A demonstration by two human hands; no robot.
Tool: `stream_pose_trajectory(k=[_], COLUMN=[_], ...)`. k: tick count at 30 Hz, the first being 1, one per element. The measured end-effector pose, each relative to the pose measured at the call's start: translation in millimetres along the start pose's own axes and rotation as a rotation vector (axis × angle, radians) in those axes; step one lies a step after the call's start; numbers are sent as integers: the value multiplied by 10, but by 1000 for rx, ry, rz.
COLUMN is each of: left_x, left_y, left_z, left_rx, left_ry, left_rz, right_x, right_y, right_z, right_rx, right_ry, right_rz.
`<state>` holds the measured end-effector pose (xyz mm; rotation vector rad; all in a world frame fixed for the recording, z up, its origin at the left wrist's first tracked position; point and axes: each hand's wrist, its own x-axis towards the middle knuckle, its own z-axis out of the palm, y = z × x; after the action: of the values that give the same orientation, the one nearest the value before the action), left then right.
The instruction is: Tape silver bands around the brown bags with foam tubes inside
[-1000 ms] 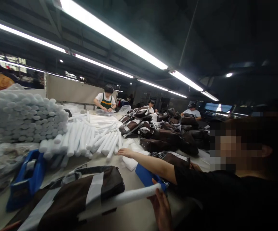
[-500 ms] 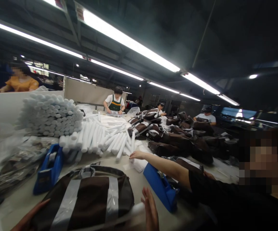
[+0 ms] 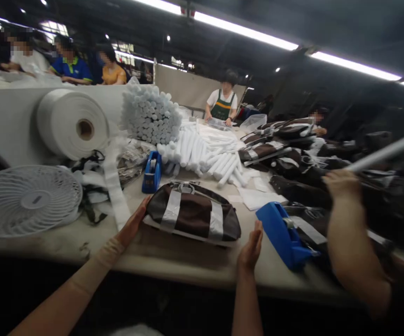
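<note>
A dark brown bag [image 3: 196, 217] wrapped with two pale strips lies on the table in front of me. A whitish edge runs along its lower front. My left hand [image 3: 136, 225] rests with straight fingers against the bag's left end. To the right of the bag, my right hand [image 3: 251, 247] is held upright with fingers stretched, holding nothing and apart from the bag. Blue tape dispensers stand close by: one [image 3: 152, 172] behind the bag to the left, another [image 3: 282, 235] just beyond my right hand.
A co-worker's hand [image 3: 343, 184] at right holds up a white tube [image 3: 387, 151]. White foam tubes [image 3: 219, 163] lie piled behind the bag. More brown bags [image 3: 293, 186] are heaped at right. A white fan [image 3: 30, 200] and a large white roll [image 3: 68, 123] stand at left.
My view has swung left and down, showing the fan and roll. The co-worker's hand has gone from reaching near the tubes to lifting one at right.
</note>
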<state>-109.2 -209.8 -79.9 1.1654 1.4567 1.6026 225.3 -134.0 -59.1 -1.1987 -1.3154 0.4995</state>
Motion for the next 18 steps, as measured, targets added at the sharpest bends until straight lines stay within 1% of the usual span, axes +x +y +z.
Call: stream_pose_trajectory(k=[1,2,4,6,8,10,11,12,13,14,15,16,17,18], left_x=[7,22,51,63,67,84,104,131,167,210,260,315,373,432], left_y=[-30,-53,-84,-104,-105,-58,-5,69,163,273,390,504,606,686], left_z=[-96,-153,-183,-161,-143,-146,-149,-149,-139,-117,-79,-26,39,110], left_rx=[20,43,87,99,74,65,99,163,250,346,436,505,558,607], left_ry=[-7,-20,-38,-41,-27,32,73,113,135,125,77,-6,-107,-211], left_rz=[-7,-8,7,27,10,-35,-36,-3,66,161,263,348,401,418], right_x=[-22,-33,-37,-32,-7,49,90,140,196,256,318,381,442,497], right_y=[19,34,60,87,114,118,102,70,22,-41,-113,-187,-257,-314], right_z=[44,92,167,175,103,-20,-82,-134,-169,-179,-163,-121,-55,26], right_rx=[12,22,50,102,182,231,218,178,113,36,-41,-107,-163,-214], right_ry=[1,-4,-20,-2,59,109,112,101,78,44,-1,-59,-132,-223], right_rz=[33,61,107,145,177,203,203,184,135,53,-55,-174,-289,-386])
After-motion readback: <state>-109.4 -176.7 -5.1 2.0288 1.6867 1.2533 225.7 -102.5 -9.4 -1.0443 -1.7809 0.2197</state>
